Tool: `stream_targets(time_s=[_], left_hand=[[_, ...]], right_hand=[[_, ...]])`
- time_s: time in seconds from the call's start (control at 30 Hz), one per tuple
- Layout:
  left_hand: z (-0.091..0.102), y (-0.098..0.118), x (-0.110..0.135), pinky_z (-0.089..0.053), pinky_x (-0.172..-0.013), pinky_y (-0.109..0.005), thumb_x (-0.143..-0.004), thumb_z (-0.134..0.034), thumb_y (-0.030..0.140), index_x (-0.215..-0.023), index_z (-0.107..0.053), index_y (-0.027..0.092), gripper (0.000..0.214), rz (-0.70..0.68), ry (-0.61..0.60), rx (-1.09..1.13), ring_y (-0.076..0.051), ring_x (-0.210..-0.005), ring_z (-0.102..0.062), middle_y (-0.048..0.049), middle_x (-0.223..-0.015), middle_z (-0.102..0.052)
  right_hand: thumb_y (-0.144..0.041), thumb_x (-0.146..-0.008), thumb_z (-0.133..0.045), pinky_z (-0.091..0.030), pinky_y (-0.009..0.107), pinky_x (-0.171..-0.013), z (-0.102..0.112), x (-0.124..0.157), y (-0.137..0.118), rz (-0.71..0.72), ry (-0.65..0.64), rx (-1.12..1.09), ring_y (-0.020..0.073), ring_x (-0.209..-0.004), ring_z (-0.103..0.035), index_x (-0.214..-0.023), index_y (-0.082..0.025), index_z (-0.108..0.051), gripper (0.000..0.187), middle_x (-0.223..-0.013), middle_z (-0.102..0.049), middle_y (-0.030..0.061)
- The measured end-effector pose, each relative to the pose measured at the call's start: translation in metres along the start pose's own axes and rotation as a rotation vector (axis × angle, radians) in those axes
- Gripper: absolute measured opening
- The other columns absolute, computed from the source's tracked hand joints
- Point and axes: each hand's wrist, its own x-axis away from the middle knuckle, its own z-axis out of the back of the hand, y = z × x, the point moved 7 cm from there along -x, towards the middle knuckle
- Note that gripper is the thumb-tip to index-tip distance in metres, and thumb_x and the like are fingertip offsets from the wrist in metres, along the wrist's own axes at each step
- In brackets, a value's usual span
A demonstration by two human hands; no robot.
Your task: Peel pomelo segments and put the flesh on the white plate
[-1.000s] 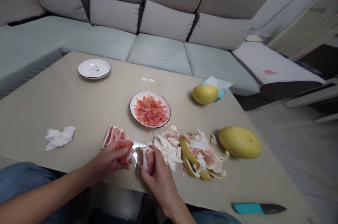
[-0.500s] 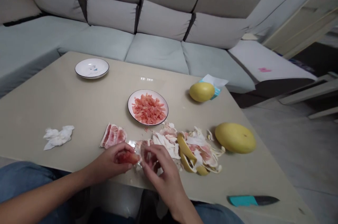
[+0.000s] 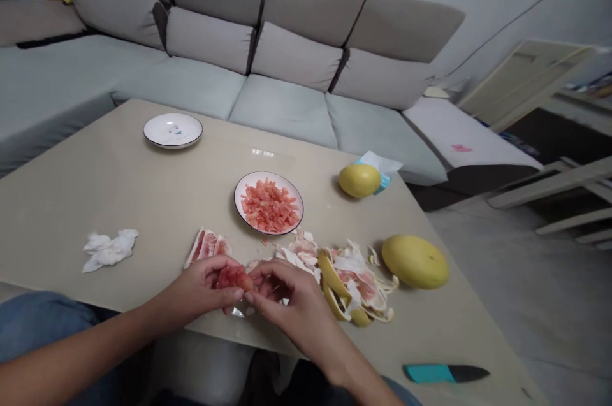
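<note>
I see the left hand [image 3: 205, 285] curled nearly closed around a red piece of fruit [image 3: 233, 277]; the right hand [image 3: 299, 301] has its fingers bent, partly closed, thumb and fingertips meeting at the piece's paler end. It sits above the tabletop [image 3: 167, 195], close to the near edge. Its flesh looks wet and ragged. Beyond, a round, dark-rimmed plate [image 3: 251, 181] bears torn pulp [image 3: 269, 207]. Curved yellow rind [image 3: 329, 275] lies to the right, a teal-handled knife [image 3: 433, 373] toward the near right corner. A grey cushioned sofa [image 3: 282, 113] runs past the far edge.
</note>
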Motion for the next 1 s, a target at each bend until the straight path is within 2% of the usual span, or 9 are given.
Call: stream_targets(time_s=[0.2,0.47,0.6,0.8,1.0], left_hand=[[0.011,-0.007,0.000,-0.042,-0.056,-0.022,-0.070,-0.076,0.024,-0.087,-0.062,0.016,0.023,0.032,0.070,-0.006,-0.010,-0.061,-0.054,0.0022,-0.072,-0.063],[0.005,-0.018,-0.002,-0.043,-0.054,-0.022,-0.068,-0.074,0.022,-0.087,-0.063,0.015,0.023,0.125,0.034,0.002,-0.010,-0.058,-0.052,0.0024,-0.070,-0.062],[0.004,-0.016,-0.005,-0.043,-0.051,-0.022,-0.065,-0.076,0.023,-0.084,-0.062,0.014,0.026,0.120,0.047,-0.017,-0.009,-0.055,-0.051,0.0023,-0.068,-0.062],[-0.005,-0.011,-0.002,-0.046,-0.055,-0.024,-0.067,-0.076,0.028,-0.083,-0.062,0.015,0.025,0.132,-0.043,0.054,-0.012,-0.063,-0.055,0.0003,-0.073,-0.065],[-0.003,-0.009,-0.001,-0.046,-0.059,-0.024,-0.069,-0.076,0.027,-0.086,-0.063,0.014,0.025,0.127,-0.036,0.060,-0.011,-0.065,-0.056,0.0003,-0.075,-0.064]], right_hand=[[-0.024,-0.076,-0.069,-0.046,0.024,-0.057,-0.013,-0.007,0.011,-0.096,-0.017,-0.149,0.0136,-0.065,-0.058,-0.083,-0.019,-0.068,0.009,-0.080,-0.063,0.0026],[-0.030,-0.066,-0.082,-0.040,0.020,-0.054,-0.023,0.001,0.033,-0.309,-0.106,-0.452,0.0092,-0.058,-0.053,-0.082,-0.016,-0.069,0.024,-0.064,-0.060,-0.0017],[-0.033,-0.065,-0.083,-0.040,0.018,-0.053,-0.023,0.004,0.038,-0.337,-0.097,-0.501,0.0075,-0.054,-0.053,-0.080,-0.015,-0.069,0.028,-0.059,-0.060,-0.0032],[-0.041,-0.064,-0.083,-0.047,0.021,-0.055,-0.025,0.005,0.045,-0.421,-0.175,-0.628,0.0084,-0.052,-0.058,-0.082,-0.014,-0.066,0.036,-0.059,-0.065,-0.0016],[-0.044,-0.070,-0.078,-0.049,0.023,-0.060,-0.025,0.004,0.044,-0.398,-0.198,-0.639,0.0089,-0.056,-0.059,-0.088,-0.015,-0.064,0.037,-0.064,-0.066,-0.0008]])
